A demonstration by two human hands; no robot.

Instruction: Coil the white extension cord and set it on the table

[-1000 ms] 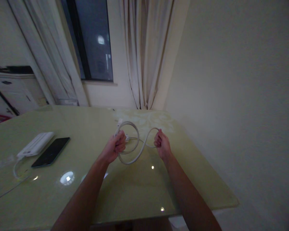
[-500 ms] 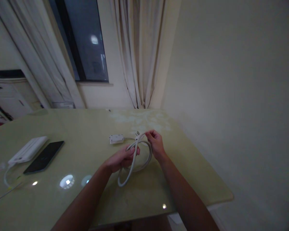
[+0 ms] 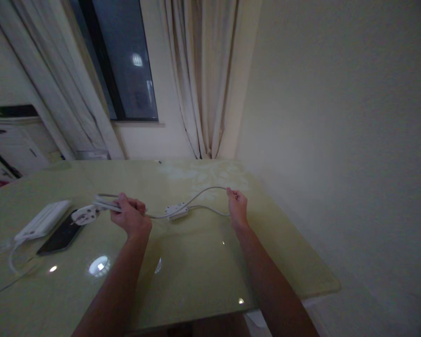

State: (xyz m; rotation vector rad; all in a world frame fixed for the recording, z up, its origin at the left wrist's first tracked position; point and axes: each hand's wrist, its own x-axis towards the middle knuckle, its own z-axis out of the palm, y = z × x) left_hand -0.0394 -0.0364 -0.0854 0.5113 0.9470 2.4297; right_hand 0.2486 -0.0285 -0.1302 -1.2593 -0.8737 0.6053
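My left hand is closed around a bundled part of a white power cord, left of the table's middle. The cord's round white plug sticks out on the left with its prongs showing, above the phone. My right hand pinches the same cord farther right, and a slack stretch arcs between the two hands. Between them a small white box, joined to the cord, is at the tabletop with a strand crossing it. What the box is I cannot tell.
A black phone and a white block-shaped device with a thin cable lie on the left of the glossy pale green table. A wall borders the right side. Curtains and a window stand behind.
My left hand has moved left and slightly up with the bundled cord and plug. The right hand has shifted a little right, and the loops between the hands have opened into a longer stretch.
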